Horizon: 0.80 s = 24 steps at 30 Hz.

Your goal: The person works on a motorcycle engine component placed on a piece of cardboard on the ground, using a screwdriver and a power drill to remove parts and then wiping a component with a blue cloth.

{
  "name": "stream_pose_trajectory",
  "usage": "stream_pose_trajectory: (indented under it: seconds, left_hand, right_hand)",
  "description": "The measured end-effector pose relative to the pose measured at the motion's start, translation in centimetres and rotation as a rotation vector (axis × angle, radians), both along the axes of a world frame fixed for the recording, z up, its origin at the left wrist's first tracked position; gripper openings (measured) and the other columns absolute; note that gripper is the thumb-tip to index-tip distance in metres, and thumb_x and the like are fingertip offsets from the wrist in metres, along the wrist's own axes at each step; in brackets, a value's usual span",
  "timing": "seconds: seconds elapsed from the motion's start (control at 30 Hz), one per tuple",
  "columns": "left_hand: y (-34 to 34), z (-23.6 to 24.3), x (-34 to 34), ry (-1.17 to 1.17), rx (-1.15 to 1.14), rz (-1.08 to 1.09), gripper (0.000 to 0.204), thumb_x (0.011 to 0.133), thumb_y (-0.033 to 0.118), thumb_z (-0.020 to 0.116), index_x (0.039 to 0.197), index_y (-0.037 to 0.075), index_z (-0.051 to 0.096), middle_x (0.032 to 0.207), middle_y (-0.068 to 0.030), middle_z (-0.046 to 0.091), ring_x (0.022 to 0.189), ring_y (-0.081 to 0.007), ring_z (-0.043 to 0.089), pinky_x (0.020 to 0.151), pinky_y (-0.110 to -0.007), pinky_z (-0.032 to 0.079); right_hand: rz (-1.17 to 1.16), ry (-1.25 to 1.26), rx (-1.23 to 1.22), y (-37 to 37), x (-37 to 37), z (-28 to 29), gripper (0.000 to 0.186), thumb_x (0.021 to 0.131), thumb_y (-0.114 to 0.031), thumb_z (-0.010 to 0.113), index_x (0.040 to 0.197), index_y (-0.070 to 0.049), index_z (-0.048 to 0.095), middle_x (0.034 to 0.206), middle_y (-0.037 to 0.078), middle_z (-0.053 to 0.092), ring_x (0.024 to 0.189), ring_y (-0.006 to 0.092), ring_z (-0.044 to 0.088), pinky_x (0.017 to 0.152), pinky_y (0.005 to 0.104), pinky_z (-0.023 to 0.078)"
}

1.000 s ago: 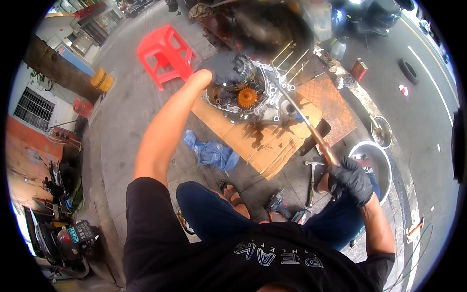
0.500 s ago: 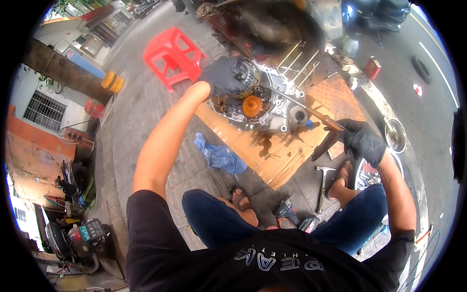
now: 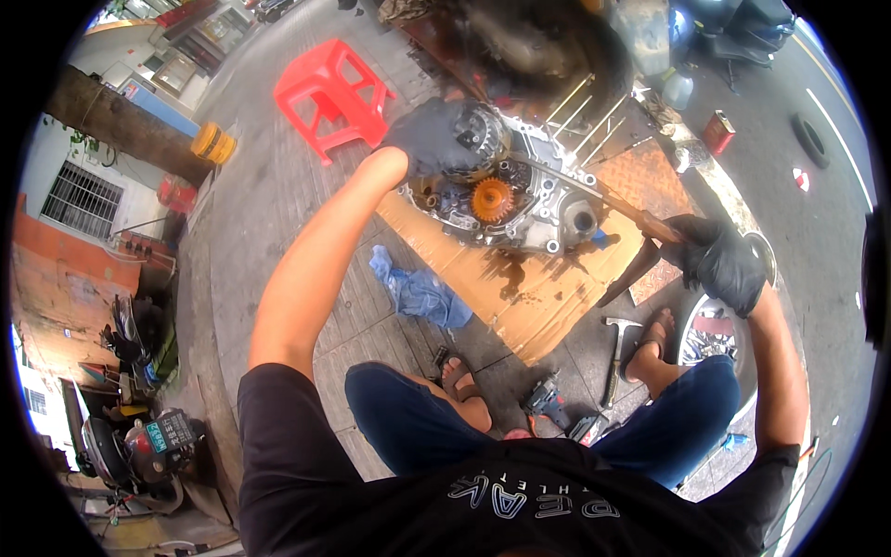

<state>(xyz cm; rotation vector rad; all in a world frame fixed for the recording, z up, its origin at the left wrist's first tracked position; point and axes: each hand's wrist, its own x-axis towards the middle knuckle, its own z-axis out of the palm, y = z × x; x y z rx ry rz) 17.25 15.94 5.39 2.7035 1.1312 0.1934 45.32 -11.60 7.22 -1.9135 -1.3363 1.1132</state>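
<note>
Surface: stained cardboard (image 3: 538,316) on grey paving (image 3: 232,251) | engine case (image 3: 554,206): on cardboard | left hand (image 3: 427,139): against engine case, grip cannot be told | right hand (image 3: 729,265): gripping brown-handled rod (image 3: 640,217) | setting: roadside, red stool (image 3: 311,74) left

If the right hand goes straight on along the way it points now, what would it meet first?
Probably the right side of the engine casing: the right hand points up-left along the long bar it grips. Depth is unclear from this view.
</note>
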Motion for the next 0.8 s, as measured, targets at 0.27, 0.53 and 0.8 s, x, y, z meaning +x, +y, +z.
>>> stream_pose_trajectory:
  seconds: [0.27,0.53,0.8]
  left_hand:
    - [0.5,-0.2,-0.2,-0.01,-0.03,0.005,0.079,0.063,0.053,0.078,0.13,0.019,0.056,0.119,-0.0193,0.06,0.112,-0.0347,0.059,0.093,-0.043,0.047]
    - [0.5,0.0,-0.2,-0.013,-0.042,0.003,0.08,0.062,0.053,0.078,0.131,0.019,0.056,0.119,-0.0201,0.06,0.112,-0.0353,0.059,0.095,-0.043,0.046]
    - [-0.6,0.9,0.3,0.086,-0.04,0.036,0.087,0.067,0.045,0.08,0.142,0.013,0.046,0.127,-0.0197,0.054,0.122,-0.0334,0.051,0.103,-0.041,0.043]
  right_hand:
    - [0.0,0.126,-0.002,0.6,1.4,-2.3,0.033,0.088,-0.025,0.067,0.112,-0.002,0.069,0.066,-0.001,0.058,0.055,0.0038,0.05,0.046,0.022,0.038]
    - [0.089,0.134,-0.043,3.2,2.8,-2.7,0.037,0.088,-0.027,0.067,0.116,-0.002,0.067,0.066,0.0,0.06,0.051,0.004,0.053,0.041,0.0195,0.037]
    - [0.025,0.233,-0.063,2.6,2.4,-3.9,0.036,0.088,-0.029,0.068,0.114,-0.005,0.068,0.066,0.0,0.06,0.052,0.0041,0.053,0.041,0.0198,0.037]
